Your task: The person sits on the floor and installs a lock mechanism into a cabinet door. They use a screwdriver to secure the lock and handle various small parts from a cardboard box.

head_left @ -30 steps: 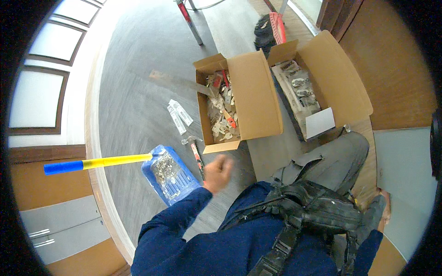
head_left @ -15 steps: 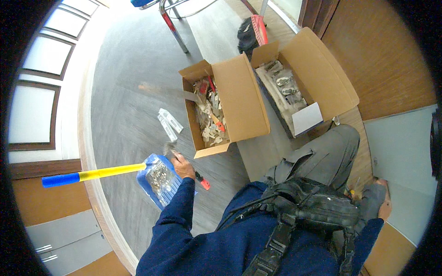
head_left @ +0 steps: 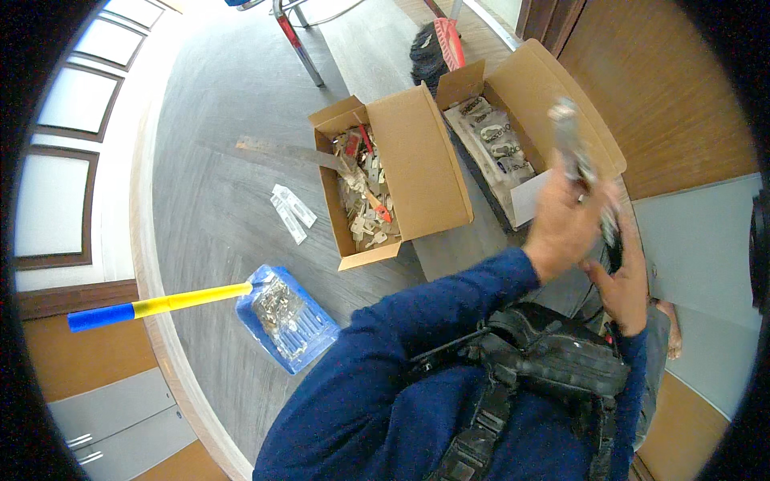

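My left hand point(head_left: 557, 232) reaches across to the right side, above my lap, closed around a long silvery-grey thing point(head_left: 566, 132); motion smears it, so its kind cannot be told. Just below, my right hand point(head_left: 624, 293) has its thumb spread away from its fingers. A dark blurred strip point(head_left: 613, 232) lies between the two hands; which hand it touches is unclear. A blue dustpan point(head_left: 317, 337) with a yellow and blue handle point(head_left: 188, 299) rests on the grey floor, with small metal bits and debris in it.
One open cardboard box point(head_left: 425, 168) holds keys and an orange-handled tool; another point(head_left: 553, 104) holds bagged metal pieces. A metal ruler point(head_left: 277, 151) sticks out over the first box's edge. Two white packets point(head_left: 293, 212), a black-bristled red broom point(head_left: 437, 48) and chair legs point(head_left: 301, 48) are around.
My left hand has left the dustpan, where it held a brush, and swung across to the right. My right hand has come up from beside my foot to meet it.
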